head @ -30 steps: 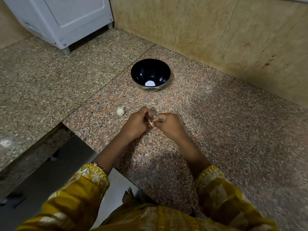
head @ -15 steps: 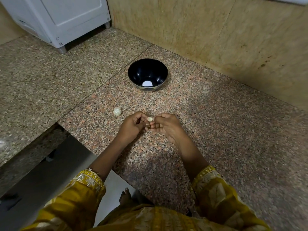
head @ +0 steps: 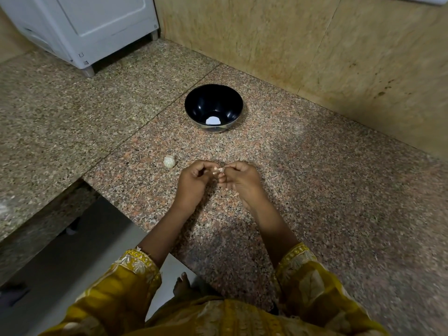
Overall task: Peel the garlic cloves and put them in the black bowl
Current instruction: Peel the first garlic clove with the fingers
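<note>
Head view: left hand (head: 191, 183) and right hand (head: 238, 177) together pinch one garlic clove (head: 221, 169) above the granite counter (head: 339, 190). Black bowl (head: 213, 106) stands beyond; garlic bulb (head: 169, 161) lies left.

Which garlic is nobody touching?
The pale lumpy garlic piece lying on the speckled granite counter, beside the left hand. The other, a small clove, is pinched between that hand and the right hand.
</note>
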